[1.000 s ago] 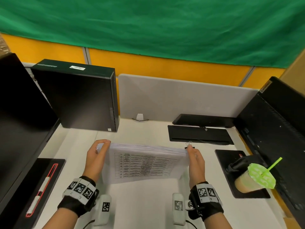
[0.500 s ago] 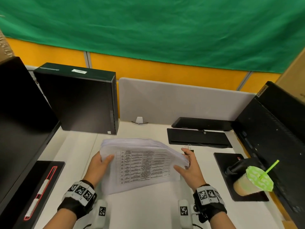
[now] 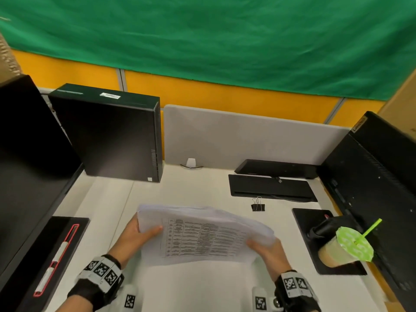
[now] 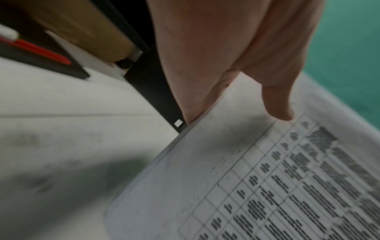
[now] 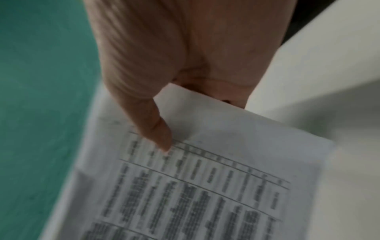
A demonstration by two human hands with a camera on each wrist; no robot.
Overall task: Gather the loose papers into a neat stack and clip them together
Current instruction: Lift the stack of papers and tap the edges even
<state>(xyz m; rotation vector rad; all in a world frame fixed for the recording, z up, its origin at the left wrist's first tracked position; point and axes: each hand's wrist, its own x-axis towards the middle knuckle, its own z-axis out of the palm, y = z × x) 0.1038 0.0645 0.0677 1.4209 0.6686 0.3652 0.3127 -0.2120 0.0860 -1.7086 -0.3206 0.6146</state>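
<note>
— How many stacks of paper did we count?
— One stack of papers [image 3: 202, 235], a printed table on its top sheet; we could not count the sheets in it.
— And hands on it?
— Two: the left hand [image 3: 135, 237] and the right hand [image 3: 267, 251].
— Clips?
— One black binder clip [image 3: 258, 206] on the desk [image 3: 202, 287].
— Screens?
— Two monitors, one at the left [image 3: 29, 158] and one at the right [image 3: 380, 176]. We also counted one computer case [image 3: 108, 136], one keyboard [image 3: 270, 188], and one cup [image 3: 337, 251] with one green straw [image 3: 369, 230].
</note>
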